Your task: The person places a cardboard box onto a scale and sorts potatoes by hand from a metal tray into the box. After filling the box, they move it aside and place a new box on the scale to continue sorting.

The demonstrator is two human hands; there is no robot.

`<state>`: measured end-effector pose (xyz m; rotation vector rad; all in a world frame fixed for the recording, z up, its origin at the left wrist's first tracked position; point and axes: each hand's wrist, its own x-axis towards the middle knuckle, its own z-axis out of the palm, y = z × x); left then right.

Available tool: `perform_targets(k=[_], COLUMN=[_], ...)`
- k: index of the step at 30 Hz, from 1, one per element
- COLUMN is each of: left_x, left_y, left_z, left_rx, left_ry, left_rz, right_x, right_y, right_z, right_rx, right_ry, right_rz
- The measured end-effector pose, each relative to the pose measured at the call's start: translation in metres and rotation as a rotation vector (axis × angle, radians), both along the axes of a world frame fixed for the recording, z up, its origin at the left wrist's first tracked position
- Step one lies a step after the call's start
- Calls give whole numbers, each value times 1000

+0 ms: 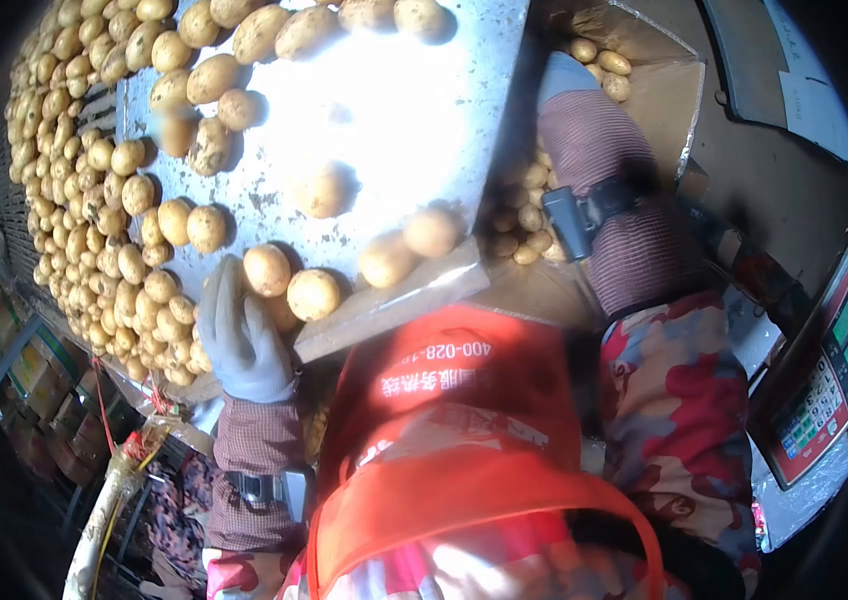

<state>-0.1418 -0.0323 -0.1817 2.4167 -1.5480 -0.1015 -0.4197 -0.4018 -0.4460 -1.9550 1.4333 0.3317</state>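
My left hand [242, 340], in a grey glove, rests at the lower left edge of the metal tray [404, 130], against a potato [267, 270]; whether its fingers grip anything is hidden. Many potatoes [94, 220] crowd the left side of the tray, and more lie scattered over its bright surface. On the right, my right hand [566, 76], also gloved, is over the cardboard box [674, 110], mostly hidden behind its sleeve, its fingers out of sight. Potatoes [534, 215] lie in the box beneath and beside that arm.
A scale with a keypad [814, 400] stands at the right. A pole [104, 510] with red string rises at the lower left. Crates [39, 385] show beyond the tray's left side. A red apron [454, 390] covers my front, below the tray's raised edge [394, 305].
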Motion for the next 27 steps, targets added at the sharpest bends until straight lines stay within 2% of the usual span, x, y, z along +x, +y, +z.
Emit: perform_targets(k=[3,5,7,8,10,12,14,15,17,21,24,27], left_x=[3,3,3,4,1,-3,3,6,2,0,-2,-2], left_y=[-3,-2,-4,-4,-4,-6,-3,0,2,-1,-2,-2], left_z=[1,1,1,0,1,2,-4,-7,-4,-5,-5,-5], left_rx=[-28,-43,-42,-45,-32,-35,-74,-87,-77,-88,-90,-91], left_ry=[6,15,30,22,8,3,35,47,29,22,23,21], left_rz=[-34,-37,-40,-48,-26,-5,-27,-34,-41,-27,-13,-1], right_x=[-24,-38,-43,-37,-23,-31,-32,-26,-20,-2,-2,-12], right_y=[2,17,30,36,35,32,4,-3,9,27,34,34], right_z=[18,68,135,172,232,225,149,120,78,38,41,32], right_rx=[-2,66,128,158,179,184,176,119,69,17,-21,-28], right_ry=[-322,-652,-905,-968,-909,-799,-662,-293,136,346,471,353], right_rz=[-279,-643,-823,-794,-502,-355,-329,-9,304,284,437,362])
